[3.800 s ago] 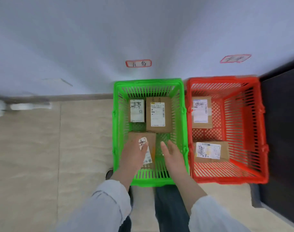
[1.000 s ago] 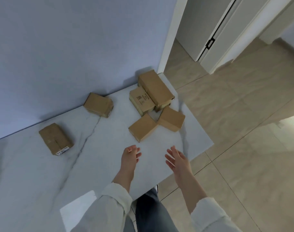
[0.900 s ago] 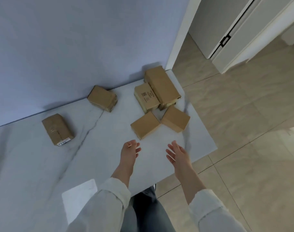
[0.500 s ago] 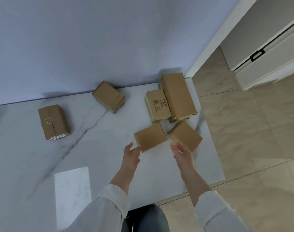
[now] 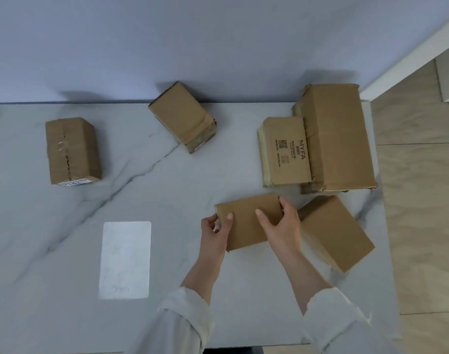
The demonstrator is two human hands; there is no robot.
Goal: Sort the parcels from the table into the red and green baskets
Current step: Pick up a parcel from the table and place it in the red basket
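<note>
Several brown cardboard parcels lie on a white marble table (image 5: pixel 146 205). Both hands hold the small flat parcel (image 5: pixel 246 221) near the table's middle right. My left hand (image 5: pixel 214 232) grips its left end, thumb on top. My right hand (image 5: pixel 280 226) grips its right end, thumb on top and fingers round the far corner. Another parcel (image 5: pixel 335 232) lies just right of it, touching my right hand's side. The red and green baskets are out of view.
A printed parcel (image 5: pixel 286 152) and a large parcel (image 5: pixel 337 136) sit at the back right by the wall. One parcel (image 5: pixel 183 116) lies at the back middle, one (image 5: pixel 71 150) at the left. A bright light patch (image 5: pixel 126 259) marks the table. Tiled floor (image 5: pixel 422 200) lies right.
I turned from the baskets to the table. In the last half second both hands reached forward and took hold of the small flat parcel's two ends.
</note>
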